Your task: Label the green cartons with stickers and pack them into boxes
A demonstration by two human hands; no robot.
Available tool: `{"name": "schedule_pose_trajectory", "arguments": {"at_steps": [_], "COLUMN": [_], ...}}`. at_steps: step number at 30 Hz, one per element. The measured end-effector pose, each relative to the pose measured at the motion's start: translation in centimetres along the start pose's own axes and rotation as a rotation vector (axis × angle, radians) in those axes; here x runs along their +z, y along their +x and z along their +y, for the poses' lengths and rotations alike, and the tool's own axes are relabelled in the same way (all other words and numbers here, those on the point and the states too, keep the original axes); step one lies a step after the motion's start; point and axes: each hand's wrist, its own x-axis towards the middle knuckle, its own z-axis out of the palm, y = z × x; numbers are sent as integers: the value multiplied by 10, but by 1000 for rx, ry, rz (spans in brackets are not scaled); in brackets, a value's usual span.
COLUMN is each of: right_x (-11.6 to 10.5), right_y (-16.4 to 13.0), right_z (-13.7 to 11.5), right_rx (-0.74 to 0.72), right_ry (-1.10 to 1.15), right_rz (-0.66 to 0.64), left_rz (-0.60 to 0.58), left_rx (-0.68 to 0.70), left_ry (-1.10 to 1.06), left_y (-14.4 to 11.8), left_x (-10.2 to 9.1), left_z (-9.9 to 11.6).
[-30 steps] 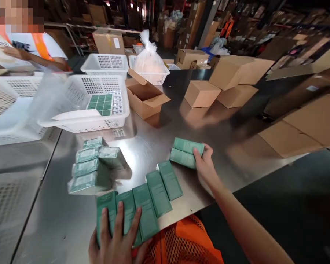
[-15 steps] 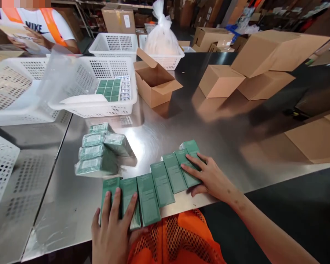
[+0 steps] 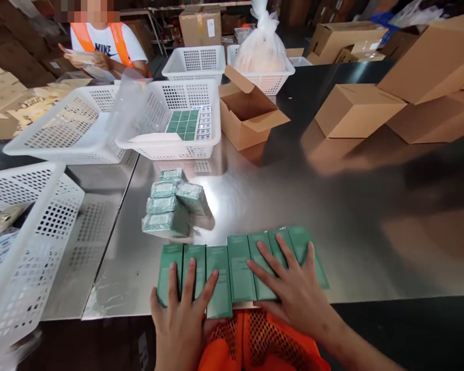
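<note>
Several slim green boxes (image 3: 218,278) lie side by side in a row along the near edge of the metal table. My left hand (image 3: 185,309) rests with spread fingers on the boxes at the left end. Across the right-hand boxes (image 3: 240,278) lies my right hand (image 3: 290,278), its fingers fanned out. The left three boxes sit slightly apart from the level of the others. Beyond my left hand stands a small group of green boxes in clear plastic wrap (image 3: 166,221).
A white basket (image 3: 166,149) holds more green boxes (image 3: 182,123) and white-blue ones. Other white baskets (image 3: 62,154) stand left. An open carton (image 3: 243,129) sits mid-table; closed cartons (image 3: 355,111) are at the right. A person in an orange vest (image 3: 118,41) stands across, holding something pale.
The row of green boxes has become straighter, its right part drawn nearer to me. My right hand has moved down with them. The view has turned left.
</note>
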Motion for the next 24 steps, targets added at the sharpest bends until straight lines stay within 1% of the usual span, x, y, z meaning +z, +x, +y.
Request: {"name": "schedule_pose_trajectory", "arguments": {"at_steps": [3,5,7,10,12,14,16,19,21,24], "right_x": [1,3,6,10,13,14,14,16,19,23], "right_y": [-6,2,18,47,64,76,83,90,94,100], "right_z": [-26,-44,-63,-93,-109,-120,-126,-133,-137,-145], "right_rx": [34,47,35,-35,-64,-42,5,59,68,63], "right_ry": [-2,4,15,51,84,120,147,143,126,106], "right_rz": [37,52,57,47,33,28,38,54,41,8], "left_rz": [5,9,12,39,54,58,66,66,53,73], "left_rx": [-7,-16,-31,-58,-43,-12,-4,-4,-1,20], "left_ry": [-16,-14,10,84,117,116,105,96,97,104], "left_y": [-7,-12,-17,-21,-23,-25,-27,-27,-25,-21], "left_x": [2,4,7,11,14,18,21,24,25,25], "left_z": [-15,-33,-57,-97,-122,-141,-152,-160,-164,-171]}}
